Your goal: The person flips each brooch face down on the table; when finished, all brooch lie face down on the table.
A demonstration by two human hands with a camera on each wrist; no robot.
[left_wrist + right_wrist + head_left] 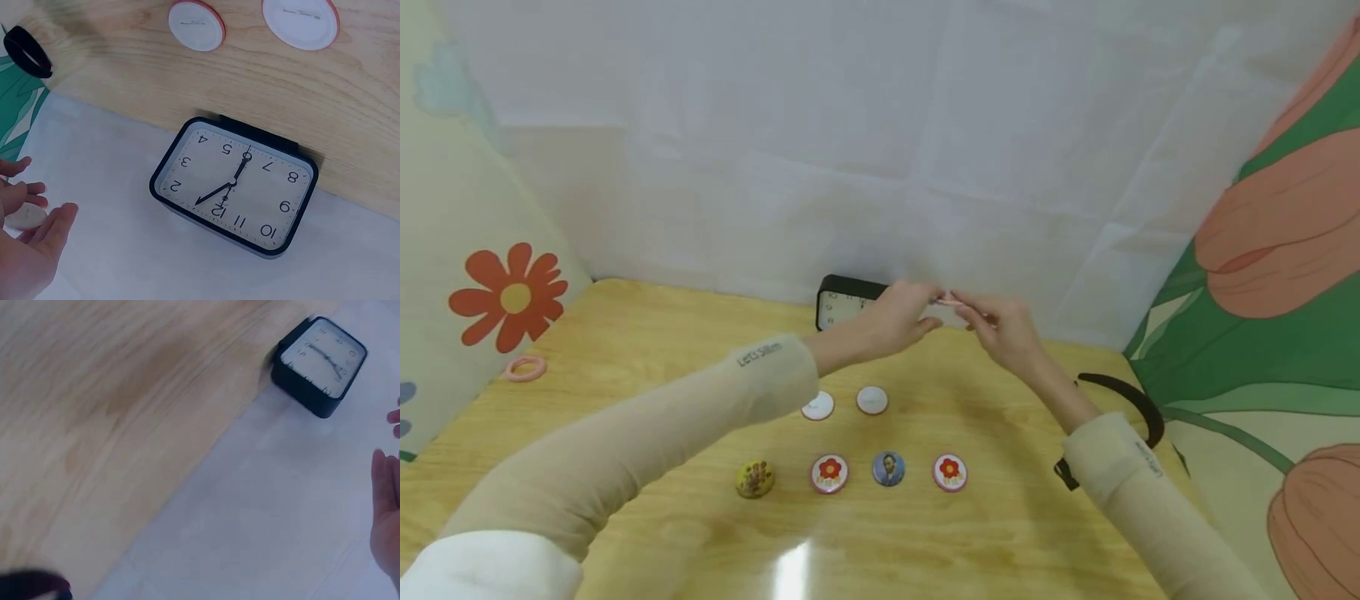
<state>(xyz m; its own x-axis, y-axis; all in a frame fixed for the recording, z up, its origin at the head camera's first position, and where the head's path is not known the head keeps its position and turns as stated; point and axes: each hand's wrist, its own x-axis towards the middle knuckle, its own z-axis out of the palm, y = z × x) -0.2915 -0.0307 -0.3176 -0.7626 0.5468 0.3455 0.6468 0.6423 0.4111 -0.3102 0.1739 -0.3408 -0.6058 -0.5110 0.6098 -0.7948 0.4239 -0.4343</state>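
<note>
R grip (pixel 1006 335) of a person pinches a round button badge (pixel 25 217), seen nearly edge-on from the head cam, pale disc from the L wrist cam. L grip (pixel 898 319) has fingertips at the badge's L edge, thumb apart from it; can't tell if it grips too. Both hands are raised over the far side of a wood-grain desk (pixel 662 342), badge btwn them, just R of a black-framed rectangular clock (pixel 234 184). Clock stands at the desk's far edge by a white cloth (pixel 760 217), partly hidden by the L hand in the head view.

Nearer, approx. mid-desk: two red-rimmed white badges (pixel 872 400), side by side, each w/ a thin mark; L sleeve partly covers the L one.

Nearest row, L to R: yellow sunflower badge (pixel 756 479), red-flower badge (pixel 830 473), blue portrait badge (pixel 889 469), second red-flower badge (pixel 951 472); all apart.

Far L: pink ring (pixel 525 368) at desk edge, below a red flower print (pixel 512 297). Far R: dark curved band (pixel 1138 404), partly behind R forearm, near a tulip print (pixel 1292 242). Sleeves (pixel 700 417) are beige.
</note>
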